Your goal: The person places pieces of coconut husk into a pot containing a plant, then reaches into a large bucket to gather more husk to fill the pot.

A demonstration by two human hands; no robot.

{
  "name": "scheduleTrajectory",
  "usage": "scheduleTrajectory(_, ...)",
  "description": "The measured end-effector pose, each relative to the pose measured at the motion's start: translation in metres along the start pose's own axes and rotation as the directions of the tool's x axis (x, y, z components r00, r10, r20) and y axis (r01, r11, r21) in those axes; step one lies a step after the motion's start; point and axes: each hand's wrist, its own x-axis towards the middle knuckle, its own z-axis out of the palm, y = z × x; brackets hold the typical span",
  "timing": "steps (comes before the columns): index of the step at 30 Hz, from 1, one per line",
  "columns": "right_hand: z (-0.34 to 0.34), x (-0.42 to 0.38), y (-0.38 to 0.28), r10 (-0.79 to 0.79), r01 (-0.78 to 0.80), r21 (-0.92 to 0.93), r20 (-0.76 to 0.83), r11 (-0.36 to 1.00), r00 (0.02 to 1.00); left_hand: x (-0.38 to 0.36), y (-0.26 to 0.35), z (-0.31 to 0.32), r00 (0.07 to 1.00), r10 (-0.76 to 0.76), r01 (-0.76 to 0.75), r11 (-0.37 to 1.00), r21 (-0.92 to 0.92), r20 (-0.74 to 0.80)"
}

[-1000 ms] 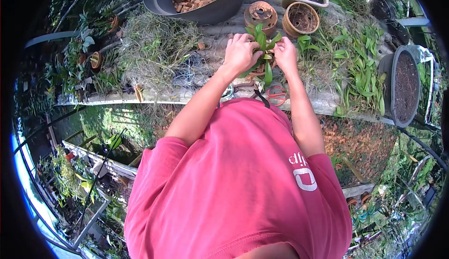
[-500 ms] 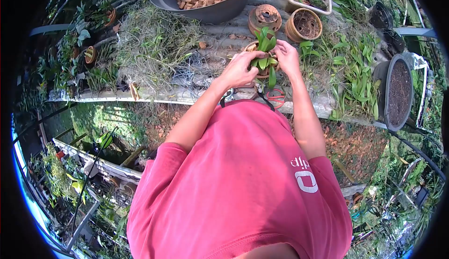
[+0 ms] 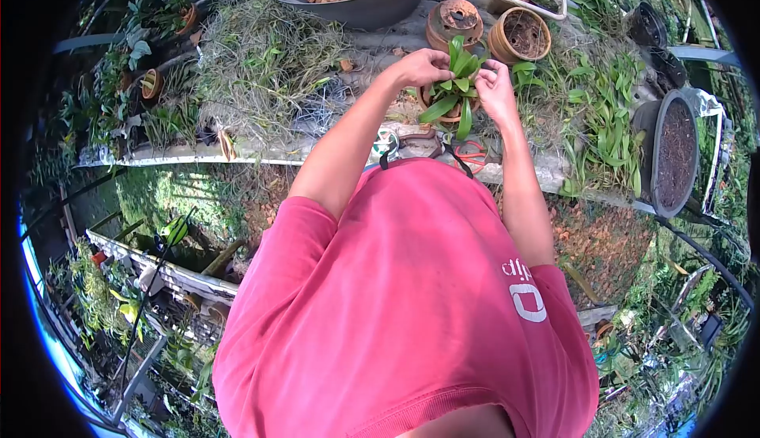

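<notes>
Glossy green orchid plant (image 3: 455, 82), leaves fanning mostly toward the frame's top, gripped between left hand (image 3: 423, 66) and right hand (image 3: 497, 90), fingers closed on its leaves.

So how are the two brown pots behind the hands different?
The left clay pot looks flipped over, showing its holed bottom; the right clay pot stands upright and open with dark stuff inside. The left one looks redder, the right one paler brown. Both are round and stand side by side.

outdoor plant nursery: potting bench (image 3: 317, 149), clay pots (image 3: 514, 34), tub of bark chips (image 3: 348, 3), seedlings (image 3: 609, 121)
</notes>
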Motion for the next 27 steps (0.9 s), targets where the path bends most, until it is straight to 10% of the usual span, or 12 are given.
scheduleTrajectory(8, -0.004, -0.008, 0.001, -0.007, 0.008, -0.007, 0.189, 1.0, 0.982, -0.015, 0.029, -0.002, 0.987, -0.16, 0.148, 0.943, 0.298, 0.015)
scheduleTrajectory(12, -0.007, -0.016, 0.008, -0.037, 0.038, -0.006, 0.181, 0.999, 0.983, -0.031, -0.002, -0.013, 0.989, 0.108, -0.134, 0.949, 0.287, 0.106)
scheduleTrajectory(19, -0.002, -0.025, 0.026, -0.173, 0.144, 0.201, 0.137, 0.969, 0.975, -0.067, -0.009, 0.011, 0.989, 0.134, -0.119, 0.969, 0.216, -0.056)
scheduleTrajectory(27, -0.005, -0.016, 0.02, -0.14, 0.139, 0.038, 0.02, 0.99, 0.99, -0.064, 0.005, 0.01, 1.0, -0.004, 0.003, 0.993, 0.114, 0.009)
